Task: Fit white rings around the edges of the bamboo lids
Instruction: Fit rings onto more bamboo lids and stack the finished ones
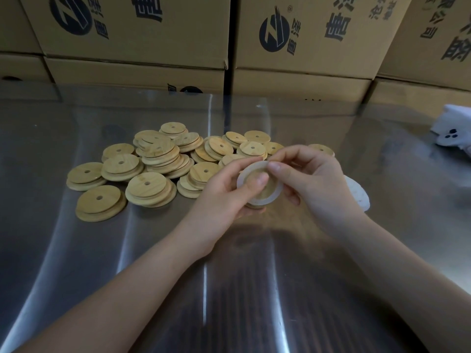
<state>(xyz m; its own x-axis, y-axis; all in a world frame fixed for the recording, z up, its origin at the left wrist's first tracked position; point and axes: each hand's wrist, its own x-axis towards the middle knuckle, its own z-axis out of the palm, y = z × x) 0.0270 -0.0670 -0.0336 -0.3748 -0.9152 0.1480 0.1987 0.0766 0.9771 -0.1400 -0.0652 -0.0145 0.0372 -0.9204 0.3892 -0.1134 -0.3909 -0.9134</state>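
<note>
My left hand [230, 193] grips a round bamboo lid [265, 191] from below, thumb pressed on its face. A white ring [274, 197] lies around the lid's raised centre. My right hand [309, 178] pinches the ring at its upper edge between thumb and forefinger. Most of the lid is hidden by my fingers. A heap of several bare bamboo lids [155, 161], each with a small centre hole, lies on the steel table [76, 250] left of and behind my hands.
A pile of white rings [358, 194] peeks out behind my right wrist. A white cloth or glove [452, 131] lies at the far right. Stacked cardboard boxes [300, 47] wall off the table's back edge.
</note>
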